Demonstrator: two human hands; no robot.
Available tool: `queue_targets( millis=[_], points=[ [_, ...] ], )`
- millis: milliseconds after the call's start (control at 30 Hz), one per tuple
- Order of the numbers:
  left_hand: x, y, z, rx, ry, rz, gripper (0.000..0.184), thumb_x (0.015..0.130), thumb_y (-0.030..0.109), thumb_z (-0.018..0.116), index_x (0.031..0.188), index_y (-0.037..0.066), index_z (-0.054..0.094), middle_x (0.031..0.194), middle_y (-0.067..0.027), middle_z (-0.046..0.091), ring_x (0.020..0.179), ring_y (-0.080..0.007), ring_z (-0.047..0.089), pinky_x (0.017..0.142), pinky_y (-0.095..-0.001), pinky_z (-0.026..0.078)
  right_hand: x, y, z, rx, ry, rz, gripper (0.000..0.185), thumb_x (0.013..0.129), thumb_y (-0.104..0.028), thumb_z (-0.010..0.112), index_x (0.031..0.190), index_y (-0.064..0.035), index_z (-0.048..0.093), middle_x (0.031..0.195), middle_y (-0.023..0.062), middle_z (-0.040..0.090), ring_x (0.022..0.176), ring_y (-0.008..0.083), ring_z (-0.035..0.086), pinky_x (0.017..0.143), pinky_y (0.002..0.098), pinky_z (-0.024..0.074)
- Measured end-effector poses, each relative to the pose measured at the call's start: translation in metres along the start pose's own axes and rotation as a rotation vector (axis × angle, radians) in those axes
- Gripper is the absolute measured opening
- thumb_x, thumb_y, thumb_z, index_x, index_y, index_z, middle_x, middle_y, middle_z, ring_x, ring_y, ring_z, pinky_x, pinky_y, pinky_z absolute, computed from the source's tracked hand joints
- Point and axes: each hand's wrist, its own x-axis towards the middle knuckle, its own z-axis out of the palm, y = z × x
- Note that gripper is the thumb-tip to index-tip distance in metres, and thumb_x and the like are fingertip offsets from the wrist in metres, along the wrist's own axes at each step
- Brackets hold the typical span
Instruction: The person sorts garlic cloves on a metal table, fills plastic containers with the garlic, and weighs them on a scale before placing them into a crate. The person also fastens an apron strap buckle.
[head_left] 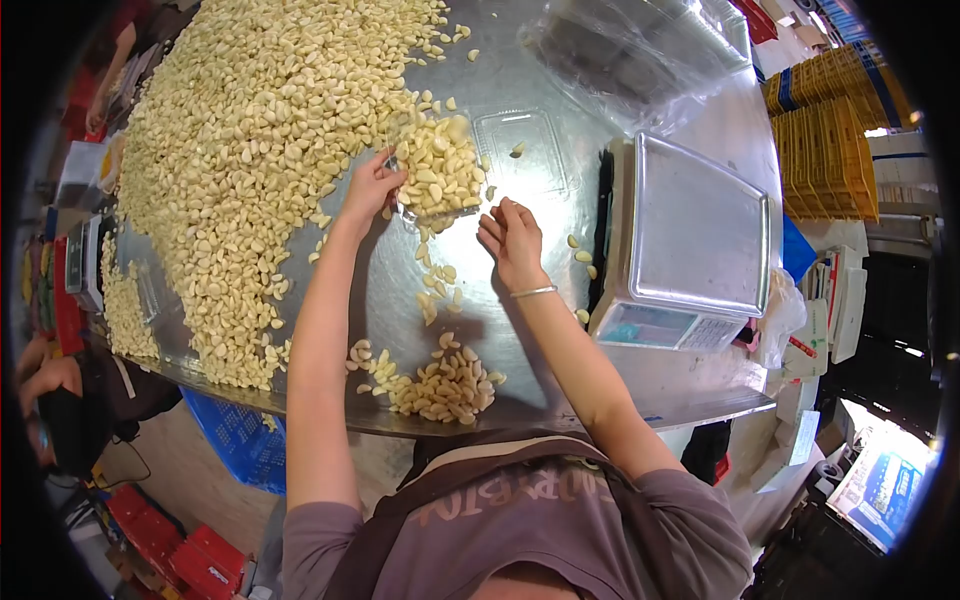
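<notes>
Peeled garlic cloves fill a clear plastic tray [437, 165] above the metal table. My left hand [373, 186] pinches the tray's left edge between thumb and fingers. Just off the tray's lower right corner is my right hand [514, 240], fingers loosely bent and apart, with nothing seen in them; a bracelet circles that wrist. Loose cloves [437, 285] lie on the table below the tray. Nearer my body sits a small heap of darker cloves [447, 385]. A large pile of garlic cloves [240, 130] spreads to the left of the tray.
A scale [700, 225] with a metal pan stands at right. Behind the tray lie an empty clear container [520, 150] and a plastic bag [640, 60] over stacked containers. Yellow crates [822, 160] rise beyond the table; a blue crate [240, 440] is below its left edge. Other people work at far left.
</notes>
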Motion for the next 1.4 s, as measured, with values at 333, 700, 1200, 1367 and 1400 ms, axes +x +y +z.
queue_targets(
  millis=[333, 700, 1200, 1367, 1400],
  points=[
    [-0.097, 0.001, 0.024, -0.178, 0.143, 0.2, 0.072, 0.084, 0.002, 0.063, 0.145, 0.008, 0.026, 0.072, 0.0047, 0.047, 0.063, -0.0039, 0.046, 0.059, -0.0185, 0.04, -0.032, -0.034, 0.0, -0.084, -0.169, -0.185, 0.011, 0.092, -0.013, 0.057, 0.092, -0.0031, 0.053, 0.102, 0.0094, 0.062, 0.089, 0.0178, 0.063, 0.069, 0.0279, 0.0566],
    [-0.181, 0.035, 0.2, -0.513, -0.029, 0.427, 0.076, 0.08, -0.008, 0.065, 0.137, 0.01, 0.017, 0.086, -0.0071, 0.054, 0.074, -0.0128, 0.061, 0.067, -0.0243, 0.053, -0.074, -0.192, -0.11, -0.164, -0.178, -0.527, 0.007, 0.091, -0.011, 0.056, 0.088, -0.0066, 0.052, 0.094, 0.0102, 0.066, 0.075, 0.0109, 0.063, 0.058, 0.0206, 0.0524],
    [-0.142, 0.045, 0.306, 0.259, -0.075, 0.658, 0.022, 0.083, 0.013, 0.068, 0.097, 0.0, 0.058, 0.09, -0.0098, 0.057, 0.073, -0.0172, 0.062, 0.06, -0.0273, 0.048, -0.024, -0.277, -0.249, -0.334, 0.067, -0.609, 0.021, 0.091, -0.014, 0.058, 0.104, 0.0016, 0.057, 0.097, 0.0123, 0.065, 0.077, 0.0146, 0.063, 0.067, 0.0233, 0.0525],
    [-0.091, 0.062, 0.307, 0.69, -0.043, 0.893, 0.023, 0.084, 0.021, 0.064, 0.099, 0.003, 0.066, 0.088, -0.0112, 0.056, 0.074, -0.0201, 0.057, 0.067, -0.0309, 0.046, -0.058, -0.244, -0.265, -0.208, 0.111, -0.687, 0.023, 0.09, -0.013, 0.059, 0.107, 0.0034, 0.057, 0.1, 0.0107, 0.063, 0.085, 0.0154, 0.062, 0.072, 0.0248, 0.0539],
    [-0.091, 0.062, 0.305, 0.701, -0.056, 0.892, 0.023, 0.085, 0.021, 0.063, 0.098, 0.003, 0.066, 0.089, -0.0116, 0.056, 0.075, -0.0209, 0.057, 0.068, -0.0311, 0.046, -0.061, -0.238, -0.269, -0.153, 0.091, -0.742, 0.022, 0.091, -0.011, 0.058, 0.107, 0.0038, 0.057, 0.101, 0.0111, 0.062, 0.085, 0.0151, 0.062, 0.073, 0.0245, 0.0537]
  ],
)
